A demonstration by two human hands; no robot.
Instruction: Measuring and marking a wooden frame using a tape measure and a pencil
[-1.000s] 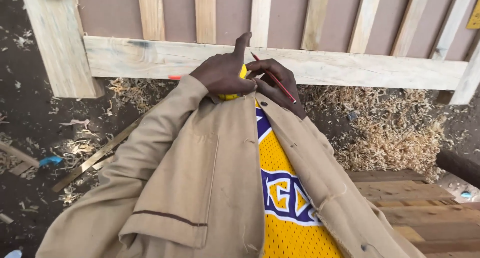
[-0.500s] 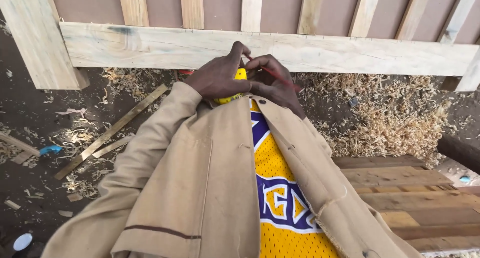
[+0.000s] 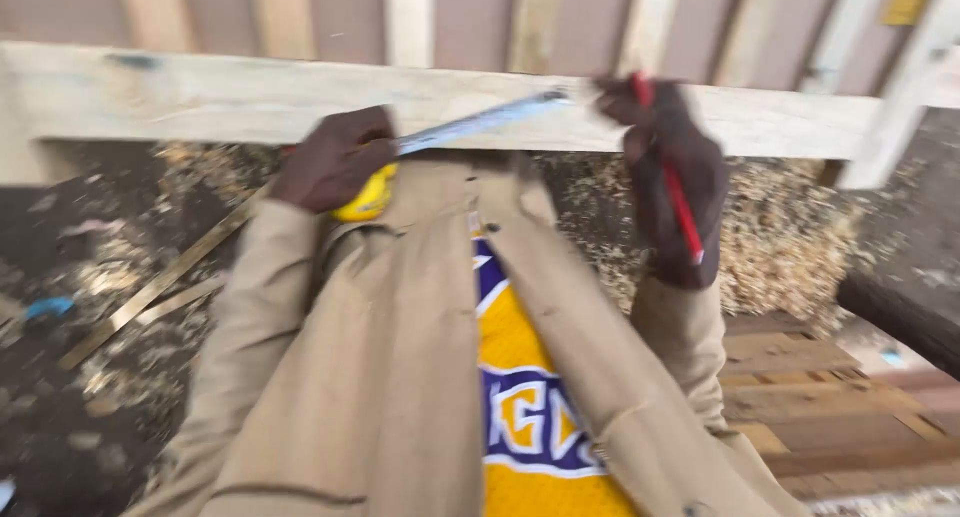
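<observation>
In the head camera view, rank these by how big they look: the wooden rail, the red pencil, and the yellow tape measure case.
1. Wooden rail, spanning nearly the whole frame.
2. Red pencil.
3. Yellow tape measure case, mostly hidden under the left hand, so unsure against the pencil.

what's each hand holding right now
Left hand: closed on the yellow tape measure.
Right hand: closed on a red pencil and the tape blade end.

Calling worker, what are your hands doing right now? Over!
Left hand grips yellow tape measure, blade pulled out along wooden beam. Right hand holds blade tip and red pencil. Nothing blocking.
</observation>
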